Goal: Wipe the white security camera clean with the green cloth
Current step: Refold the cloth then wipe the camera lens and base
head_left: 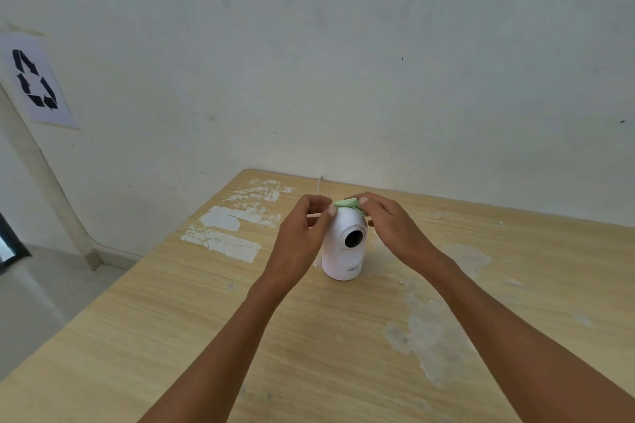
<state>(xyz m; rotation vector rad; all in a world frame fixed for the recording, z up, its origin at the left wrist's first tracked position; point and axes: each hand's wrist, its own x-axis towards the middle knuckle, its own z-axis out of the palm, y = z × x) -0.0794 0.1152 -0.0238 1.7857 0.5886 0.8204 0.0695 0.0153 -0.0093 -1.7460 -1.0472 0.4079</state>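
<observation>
A white security camera (343, 251) with a round black lens stands upright on the wooden table (171, 336), lens toward me. A small folded green cloth (347, 203) lies on its domed top. My right hand (391, 227) presses the cloth down with its fingertips from the right side. My left hand (305, 227) curls around the camera's upper left side, thumb on the dome beside the cloth. Most of the cloth is hidden under my right fingers.
The table's far edge meets a pale wall. White scraped patches (226, 233) mark the tabletop at the left and duller ones (429, 343) at the right. A recycling sign (36, 82) hangs on the wall at far left, with bare floor below.
</observation>
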